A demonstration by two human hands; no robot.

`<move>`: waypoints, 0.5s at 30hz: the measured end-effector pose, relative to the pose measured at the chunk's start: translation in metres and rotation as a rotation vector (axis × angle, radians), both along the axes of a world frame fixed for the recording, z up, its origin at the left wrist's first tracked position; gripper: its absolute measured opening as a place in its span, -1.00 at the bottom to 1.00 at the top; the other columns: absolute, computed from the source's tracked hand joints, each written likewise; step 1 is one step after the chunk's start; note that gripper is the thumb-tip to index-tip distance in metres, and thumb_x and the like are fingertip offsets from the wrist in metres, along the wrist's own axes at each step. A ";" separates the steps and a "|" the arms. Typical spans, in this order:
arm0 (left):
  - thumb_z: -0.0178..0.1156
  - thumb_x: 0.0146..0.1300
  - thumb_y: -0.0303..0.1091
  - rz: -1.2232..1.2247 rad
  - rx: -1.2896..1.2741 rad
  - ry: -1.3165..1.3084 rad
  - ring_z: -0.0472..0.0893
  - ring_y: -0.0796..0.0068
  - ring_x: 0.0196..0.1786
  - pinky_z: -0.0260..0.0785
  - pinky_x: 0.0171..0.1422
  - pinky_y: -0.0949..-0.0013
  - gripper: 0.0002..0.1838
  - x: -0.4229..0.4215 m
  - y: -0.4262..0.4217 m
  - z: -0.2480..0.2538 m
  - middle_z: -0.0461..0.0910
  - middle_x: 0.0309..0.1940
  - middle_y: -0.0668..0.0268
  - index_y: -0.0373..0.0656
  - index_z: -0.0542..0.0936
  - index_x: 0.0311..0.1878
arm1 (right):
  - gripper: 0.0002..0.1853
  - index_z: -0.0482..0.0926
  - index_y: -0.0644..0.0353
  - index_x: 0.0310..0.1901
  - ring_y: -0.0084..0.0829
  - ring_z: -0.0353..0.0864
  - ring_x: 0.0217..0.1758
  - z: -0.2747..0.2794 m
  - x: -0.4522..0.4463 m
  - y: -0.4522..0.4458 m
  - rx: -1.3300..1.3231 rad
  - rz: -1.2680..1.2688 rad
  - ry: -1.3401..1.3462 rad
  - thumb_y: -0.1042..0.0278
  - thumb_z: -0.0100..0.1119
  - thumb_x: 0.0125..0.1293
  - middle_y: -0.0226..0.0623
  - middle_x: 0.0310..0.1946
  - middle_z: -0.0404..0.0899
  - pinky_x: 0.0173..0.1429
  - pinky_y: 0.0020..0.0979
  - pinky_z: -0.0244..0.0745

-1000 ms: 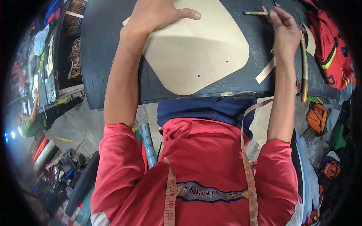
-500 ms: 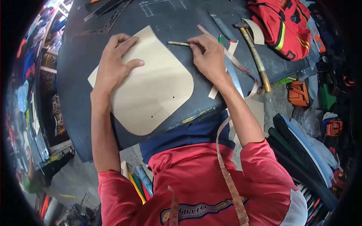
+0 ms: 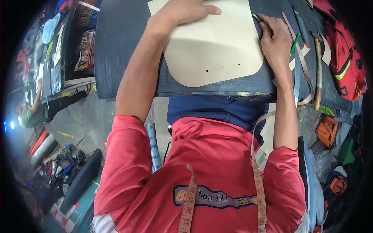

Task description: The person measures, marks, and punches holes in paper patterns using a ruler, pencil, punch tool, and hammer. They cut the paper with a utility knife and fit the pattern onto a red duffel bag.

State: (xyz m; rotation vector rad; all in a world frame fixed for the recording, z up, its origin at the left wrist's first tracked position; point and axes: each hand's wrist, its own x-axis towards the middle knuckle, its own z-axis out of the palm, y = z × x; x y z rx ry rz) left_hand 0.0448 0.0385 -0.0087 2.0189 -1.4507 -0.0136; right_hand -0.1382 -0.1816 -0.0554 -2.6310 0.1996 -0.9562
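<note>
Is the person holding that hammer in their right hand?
No, the hammer lies on the dark table, apart from the right hand, which is beside the pale sheet.

A red bag [image 3: 344, 58] is showing a bright yellow stripe. Left of the red bag, a hammer [image 3: 319, 73] is lying lengthwise, and a pale curved offcut [image 3: 326, 48] is resting between them. Below the red bag, an orange bag [image 3: 325, 130] is sitting near green material [image 3: 349, 152]. Far left of the red bag, a person in green [image 3: 31, 117] is stretching out an arm; a thick dark roll [image 3: 83, 180] is leaning lower down.
</note>
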 end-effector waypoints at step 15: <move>0.51 0.18 -0.32 0.086 0.075 0.141 0.42 -0.10 0.50 0.24 0.66 0.00 -0.36 -0.013 0.001 0.017 0.46 0.45 0.10 0.04 0.68 0.39 | -0.75 0.68 0.23 0.21 -0.15 0.67 0.08 -0.002 -0.009 -0.005 0.023 -0.172 -0.055 0.38 0.15 0.64 -0.08 0.04 0.65 0.26 -0.20 0.54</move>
